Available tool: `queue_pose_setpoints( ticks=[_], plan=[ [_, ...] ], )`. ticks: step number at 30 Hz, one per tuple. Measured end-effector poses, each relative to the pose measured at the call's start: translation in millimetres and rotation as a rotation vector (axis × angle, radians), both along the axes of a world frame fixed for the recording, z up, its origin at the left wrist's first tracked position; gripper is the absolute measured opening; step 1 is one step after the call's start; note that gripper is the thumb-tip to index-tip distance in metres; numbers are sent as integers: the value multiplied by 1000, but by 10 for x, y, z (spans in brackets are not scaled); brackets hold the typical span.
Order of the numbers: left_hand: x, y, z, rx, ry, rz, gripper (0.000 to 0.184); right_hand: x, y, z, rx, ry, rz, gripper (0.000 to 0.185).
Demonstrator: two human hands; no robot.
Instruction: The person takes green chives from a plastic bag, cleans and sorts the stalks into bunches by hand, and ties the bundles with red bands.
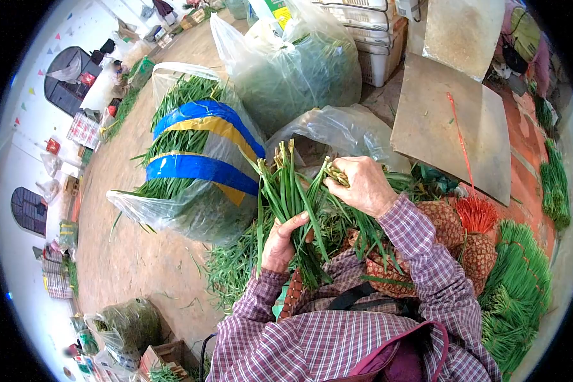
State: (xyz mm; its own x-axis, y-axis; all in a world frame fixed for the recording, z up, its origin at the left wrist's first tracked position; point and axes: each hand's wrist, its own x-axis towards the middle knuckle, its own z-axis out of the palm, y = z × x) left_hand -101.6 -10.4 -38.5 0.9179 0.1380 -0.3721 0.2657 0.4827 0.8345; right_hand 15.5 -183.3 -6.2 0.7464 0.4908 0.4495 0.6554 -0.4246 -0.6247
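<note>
My left hand [281, 243] is closed around a bunch of garlic chives [288, 191], its thumb lying across the leaves. The pale stalk ends point up and away from me. Just to the right, my right hand [364, 184] is closed on a few more garlic chives [334, 175], gripped near their pale ends, with leaves hanging below. Under both hands lies a loose heap of green leaves [235, 270], spread at my lap and on the floor. Patterned brown cloth [442, 223] covers my knee beside my right forearm.
Ahead on the left lies a clear bag of greens banded with blue and yellow tape [204, 169]. Behind it stands a larger full plastic bag [299, 76]. A board [449, 121], red ties [476, 213] and bundled greens [516, 299] are on the right. White crates [379, 60] stand farther back.
</note>
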Motion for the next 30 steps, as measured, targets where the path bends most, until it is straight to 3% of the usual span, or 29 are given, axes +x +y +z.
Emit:
queue_pose_setpoints(
  ticks=[6, 9, 12, 14, 16, 18, 20, 23, 26, 29, 30],
  plan=[
    [-19, 94, -84, -23, -70, -53, 20, 81, -43, 6, -33, -127, -61, 22],
    [-48, 113, -88, -45, -34, -7, 21, 252, -116, -107, -100, -155, -241, 18],
    [-141, 290, -184, -55, -54, 16, 30, 528, -378, -235, -9, -27, -411, 15],
    [-171, 348, -175, -11, -90, 17, 31, 610, -531, -262, -136, -111, -530, 20],
    [-142, 347, -196, -28, -92, -4, 31, 572, -537, -299, -104, -130, -512, 27],
    [-99, 270, -194, -51, -73, -23, 31, 362, -404, -84, 150, 487, -292, 35],
    [-49, 153, -155, -134, -71, -41, 21, 143, -242, 97, 316, 635, -17, 41],
    [-10, 21, -124, -145, -75, -105, 27, 21, 45, -24, 573, 740, 288, 35],
    [6, -48, -120, -73, -80, -71, 31, 23, 128, -180, 576, 611, 255, 20],
    [13, 58, -174, -157, -22, 8, 39, 102, -74, -214, 448, 614, -5, 10],
    [30, 142, -254, -169, -21, 3, 35, 24, -168, -1, 709, 600, -23, 19]
  ],
)
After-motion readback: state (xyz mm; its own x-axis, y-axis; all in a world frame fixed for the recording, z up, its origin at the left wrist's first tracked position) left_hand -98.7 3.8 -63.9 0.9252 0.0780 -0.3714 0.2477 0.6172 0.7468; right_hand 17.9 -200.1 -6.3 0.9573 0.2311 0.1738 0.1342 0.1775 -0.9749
